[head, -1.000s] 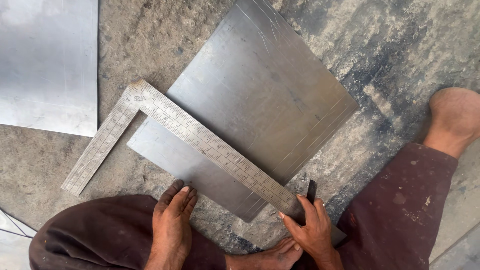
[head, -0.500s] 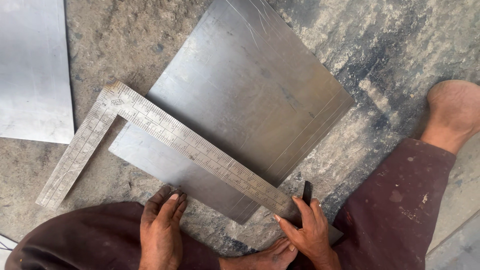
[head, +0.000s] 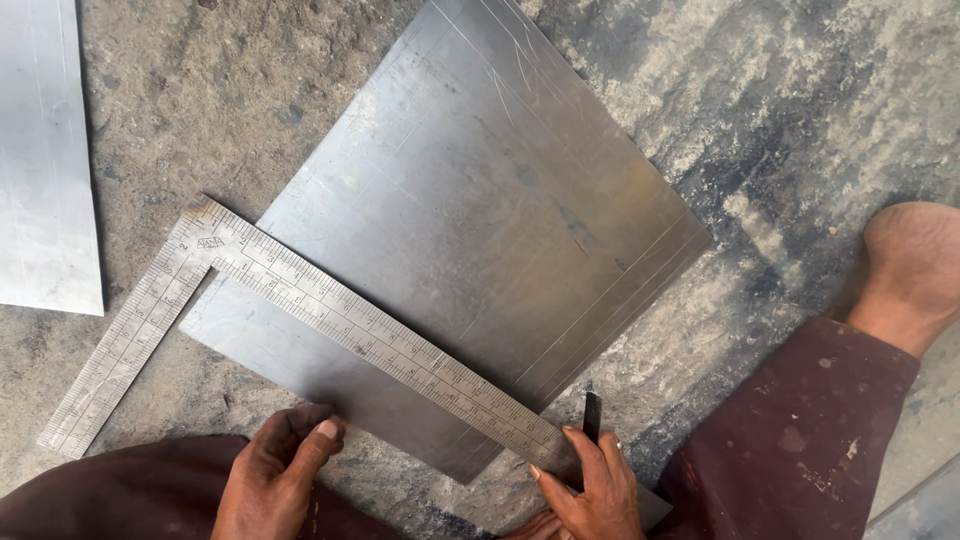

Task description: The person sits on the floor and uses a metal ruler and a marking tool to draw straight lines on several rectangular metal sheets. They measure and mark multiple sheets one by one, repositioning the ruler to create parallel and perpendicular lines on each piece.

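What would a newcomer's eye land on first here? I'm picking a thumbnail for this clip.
A large grey metal sheet lies on the concrete floor, crossed by an L-shaped steel square. At the bottom, the left hand touches the sheet's near edge, and the right hand presses the square's end beside a thin dark tool.

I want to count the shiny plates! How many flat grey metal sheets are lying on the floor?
2. One large grey metal sheet lies in the middle under the L-shaped steel ruler. Another grey metal sheet lies at the left edge, partly cut off. More may lie out of view.
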